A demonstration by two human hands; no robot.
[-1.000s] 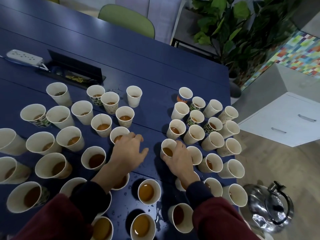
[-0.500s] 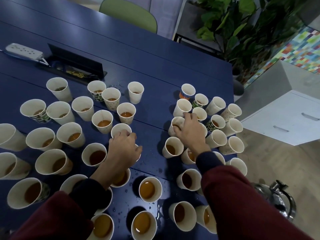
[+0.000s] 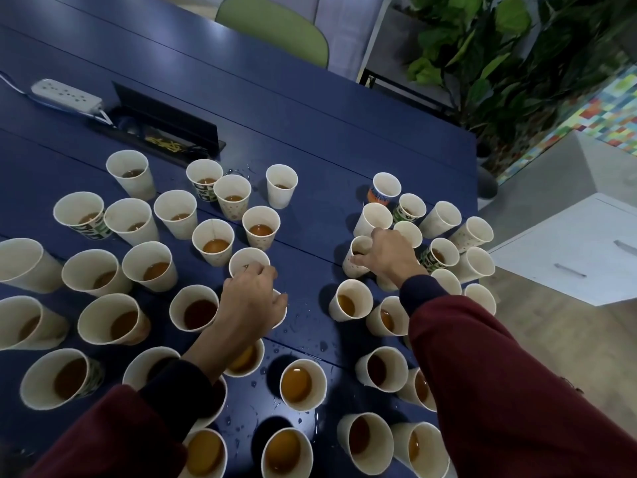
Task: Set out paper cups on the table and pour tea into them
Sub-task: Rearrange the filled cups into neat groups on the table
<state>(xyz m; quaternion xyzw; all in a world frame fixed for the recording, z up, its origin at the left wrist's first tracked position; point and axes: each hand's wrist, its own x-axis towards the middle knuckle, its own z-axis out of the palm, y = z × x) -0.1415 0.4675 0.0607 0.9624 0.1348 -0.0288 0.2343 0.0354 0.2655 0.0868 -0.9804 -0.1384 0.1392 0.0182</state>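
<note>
Holding one dotted cup (image 3: 354, 268): right hand (image 3: 384, 257), thumb and fingers curled round its side, within the right-hand cluster.

Left hand (image 3: 253, 300): fingers curled downward over a mostly hidden cup (image 3: 282, 307), fingertips at the near rim of a plain cup (image 3: 249, 259); cannot tell whether either is gripped.

Paper cups (image 3: 174, 217): several dozen, upright, in two clusters on the blue table (image 3: 310, 132), with a bare strip between them.

Tea (image 3: 295, 383): amber, in most cups; several at the far right look unfilled.

Droplets (image 3: 322, 346): scattered on the tabletop between the clusters.

Also present: white power strip (image 3: 65, 96), black cable hatch (image 3: 165, 127), green chair (image 3: 275, 29), leafy plant (image 3: 482, 53), white cabinet (image 3: 572, 250).
</note>
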